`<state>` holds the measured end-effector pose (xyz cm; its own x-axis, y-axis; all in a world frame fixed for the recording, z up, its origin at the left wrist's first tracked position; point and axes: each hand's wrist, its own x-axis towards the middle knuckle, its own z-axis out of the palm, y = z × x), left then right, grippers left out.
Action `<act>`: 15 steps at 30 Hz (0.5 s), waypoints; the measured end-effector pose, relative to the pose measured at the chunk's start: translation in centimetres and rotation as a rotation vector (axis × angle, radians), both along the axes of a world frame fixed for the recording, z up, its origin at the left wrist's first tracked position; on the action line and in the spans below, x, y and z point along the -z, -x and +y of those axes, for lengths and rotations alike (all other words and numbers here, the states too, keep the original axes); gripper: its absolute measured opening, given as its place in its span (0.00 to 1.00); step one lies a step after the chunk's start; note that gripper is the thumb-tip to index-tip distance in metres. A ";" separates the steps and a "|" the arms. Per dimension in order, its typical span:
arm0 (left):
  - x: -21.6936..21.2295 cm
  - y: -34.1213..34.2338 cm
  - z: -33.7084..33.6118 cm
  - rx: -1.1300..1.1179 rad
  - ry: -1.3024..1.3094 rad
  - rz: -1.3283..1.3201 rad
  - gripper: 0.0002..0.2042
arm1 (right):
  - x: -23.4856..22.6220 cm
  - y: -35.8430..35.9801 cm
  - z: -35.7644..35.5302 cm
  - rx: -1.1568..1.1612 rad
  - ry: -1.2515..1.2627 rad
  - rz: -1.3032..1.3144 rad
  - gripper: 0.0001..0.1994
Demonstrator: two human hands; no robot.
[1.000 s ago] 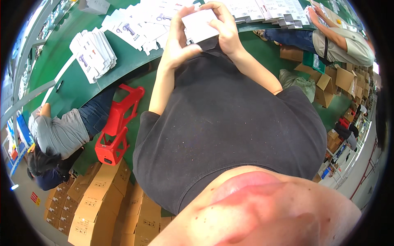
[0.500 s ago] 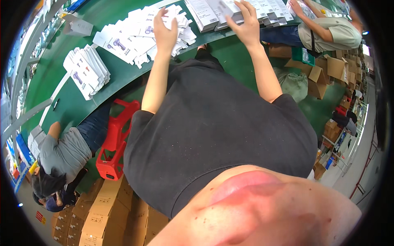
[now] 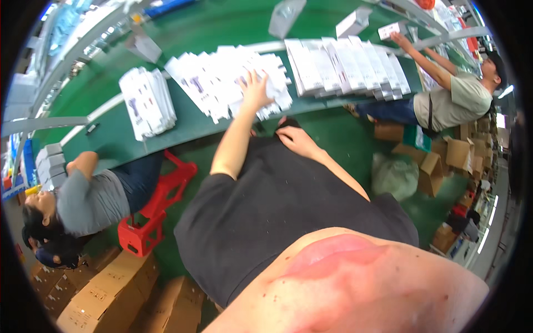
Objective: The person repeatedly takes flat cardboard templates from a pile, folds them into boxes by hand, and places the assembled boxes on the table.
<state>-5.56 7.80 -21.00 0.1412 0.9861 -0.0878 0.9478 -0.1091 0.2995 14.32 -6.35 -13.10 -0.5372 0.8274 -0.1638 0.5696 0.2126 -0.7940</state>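
My left hand [image 3: 255,91] reaches over a spread pile of flat white cartons [image 3: 222,72] printed with a purple device. Its fingers are spread, and I see nothing held in it. Whether the fingertips touch the top carton, I cannot tell. My right hand [image 3: 297,140] is drawn back to the front of my black shirt [image 3: 300,200], below the table edge. Its fingers lie loosely against the dark cloth, with nothing visible in them. Right of the pile, overlapping rows of white cartons [image 3: 344,66] line the table edge.
On the left lies a neat stack of flat cartons [image 3: 147,105]. Upright boxes [image 3: 286,19] stand farther back on the green table [image 3: 222,28]. Co-workers sit left [image 3: 94,200] and right [image 3: 452,102]. Red stools [image 3: 141,233] and brown cardboard boxes [image 3: 105,294] stand on the floor.
My right hand has left the carton rows and come down to my shirt front. My left hand has come down onto or just over the pile. The view has shifted, showing more table.
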 end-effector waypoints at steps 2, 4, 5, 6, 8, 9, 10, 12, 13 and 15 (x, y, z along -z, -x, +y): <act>-0.7 0.8 -0.5 -0.002 0.020 -0.075 0.50 | -0.3 0.3 1.1 -0.025 -0.069 -0.034 0.13; -2.8 0.9 -1.8 -0.002 -0.077 -0.296 0.33 | -1.1 0.5 1.4 -0.025 -0.083 -0.056 0.13; -3.8 1.4 -1.8 0.016 -0.060 -0.448 0.27 | -1.1 0.8 2.1 -0.048 -0.123 -0.082 0.13; -6.1 0.6 -3.8 -0.017 -0.326 -0.456 0.18 | -0.7 0.6 2.6 -0.035 -0.154 -0.064 0.13; -11.1 -0.2 -5.7 -0.093 -0.550 -0.528 0.16 | -0.2 0.9 3.6 -0.053 0.028 -0.090 0.21; -13.8 0.0 -7.2 -0.117 -0.629 -0.524 0.16 | -0.4 1.5 3.9 -0.053 0.013 -0.067 0.21; -16.2 0.1 -8.6 -0.147 -0.711 -0.522 0.16 | -1.7 2.2 4.1 0.033 -0.193 -0.024 0.26; -19.1 0.4 -11.3 -0.176 -0.671 -0.592 0.17 | -4.6 3.7 4.8 0.205 -0.594 0.069 0.34; -20.3 0.5 -12.2 -0.199 -0.612 -0.683 0.18 | -5.6 4.1 5.2 0.300 -0.790 0.118 0.39; -21.6 0.3 -13.5 -0.178 -0.520 -0.826 0.20 | -6.4 4.8 6.2 0.233 -0.772 0.233 0.43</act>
